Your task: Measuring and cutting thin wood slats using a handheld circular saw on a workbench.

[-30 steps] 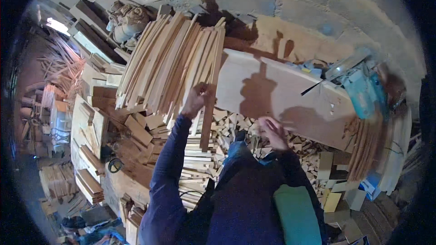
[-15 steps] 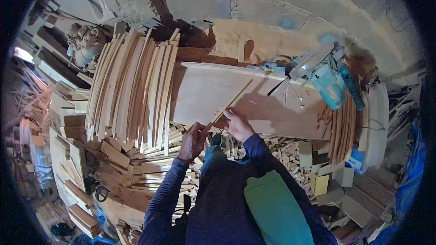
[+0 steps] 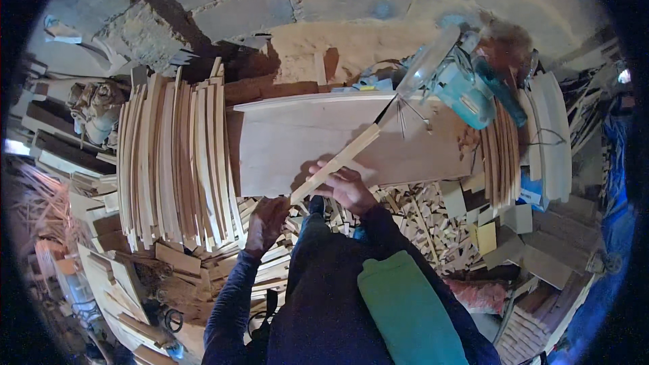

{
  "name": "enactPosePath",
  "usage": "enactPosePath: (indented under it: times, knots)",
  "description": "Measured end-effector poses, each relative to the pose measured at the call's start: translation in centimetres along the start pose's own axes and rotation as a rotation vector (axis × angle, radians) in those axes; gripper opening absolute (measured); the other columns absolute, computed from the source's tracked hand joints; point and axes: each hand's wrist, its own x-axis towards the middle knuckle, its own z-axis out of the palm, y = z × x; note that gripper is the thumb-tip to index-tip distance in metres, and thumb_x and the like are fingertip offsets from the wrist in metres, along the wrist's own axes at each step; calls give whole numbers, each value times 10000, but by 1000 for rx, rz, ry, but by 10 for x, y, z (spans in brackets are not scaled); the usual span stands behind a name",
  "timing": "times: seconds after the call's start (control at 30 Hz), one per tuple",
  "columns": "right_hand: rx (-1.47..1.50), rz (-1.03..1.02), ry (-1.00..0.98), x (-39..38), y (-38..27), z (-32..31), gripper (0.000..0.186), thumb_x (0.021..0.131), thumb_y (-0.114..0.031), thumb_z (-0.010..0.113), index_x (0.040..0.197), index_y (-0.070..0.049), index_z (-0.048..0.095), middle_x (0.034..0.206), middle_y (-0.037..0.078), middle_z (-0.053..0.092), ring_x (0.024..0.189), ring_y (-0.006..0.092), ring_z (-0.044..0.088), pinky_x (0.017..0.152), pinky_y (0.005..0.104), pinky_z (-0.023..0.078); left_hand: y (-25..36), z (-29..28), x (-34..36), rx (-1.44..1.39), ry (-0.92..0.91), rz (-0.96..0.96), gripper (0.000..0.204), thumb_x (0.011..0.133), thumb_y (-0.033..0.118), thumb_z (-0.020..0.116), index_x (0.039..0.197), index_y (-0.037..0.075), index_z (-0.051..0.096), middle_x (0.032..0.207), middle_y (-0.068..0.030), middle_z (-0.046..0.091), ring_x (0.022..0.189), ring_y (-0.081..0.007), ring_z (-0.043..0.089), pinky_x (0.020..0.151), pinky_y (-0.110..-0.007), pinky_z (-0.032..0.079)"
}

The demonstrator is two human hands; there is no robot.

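Note:
A pale wooden strip [image 3: 345,157] slants up and away to the right over the board, its broad face turned up. My right hand [image 3: 350,192] is under it, palm up, with the fingers wrapped round its lower half. At the strip's near end is my left hand [image 3: 266,223], its fingers curled together against that end; the fingertips are partly hidden. Behind the strip lies a wide, smooth wooden board [image 3: 277,142]. To the left, many long wooden strips [image 3: 176,155] lie side by side in a stack.
A teal power saw [image 3: 466,98] stands at the board's right end, beside more stacked strips [image 3: 499,162]. Small wood offcuts [image 3: 422,223] cover the floor below the board. A block wall [image 3: 338,3] closes off the back. Several panels [image 3: 541,257] lie at lower right.
The strip has turned from its narrow edge to its broad face. My left hand has moved left and a little nearer; my right palm has opened upward beneath the strip. The view has shifted.

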Motion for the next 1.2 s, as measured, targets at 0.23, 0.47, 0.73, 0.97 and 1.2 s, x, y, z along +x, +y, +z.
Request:
enactPosePath:
  times: [0.23,0.47,0.73,0.97,1.2]
  knots:
    - [9,-71,-36,-15,-11,-16,366,1002,-39,526,1361,-101,569,1390,154,561,1323,381,505,1065,599,449,11,-10,-1,42,16,-2,224,900,74,703,1114,14,678,1023,-165,679,954,-297,689,812,-384,552]
    - [76,-104,-257,-21,-16,-13,372,1007,-21,491,1354,-120,581,1393,134,569,1362,402,457,1089,596,422,38,-12,-4,80,92,77,305,825,35,737,1124,24,677,999,-154,661,944,-329,654,787,-405,548]
    - [140,-83,-278,-25,-18,-18,367,973,-28,550,1336,-77,579,1375,143,577,1374,404,439,1119,575,401,40,-22,0,102,36,130,278,826,28,727,1098,28,669,1036,-144,645,917,-315,649,762,-408,552]
    - [159,-172,-250,-29,-15,-46,457,943,-32,562,1392,-90,500,1453,158,472,1430,385,351,1170,593,316,45,3,-6,666,387,285,546,799,105,665,1327,55,533,1163,-199,544,1161,-370,511,967,-482,471]
    - [209,-129,-255,-40,-19,-76,480,954,-22,545,1422,-89,467,1499,145,427,1431,382,349,1154,613,330,35,-7,1,446,33,374,371,777,92,638,1147,70,653,1070,-140,664,995,-352,620,931,-456,484]
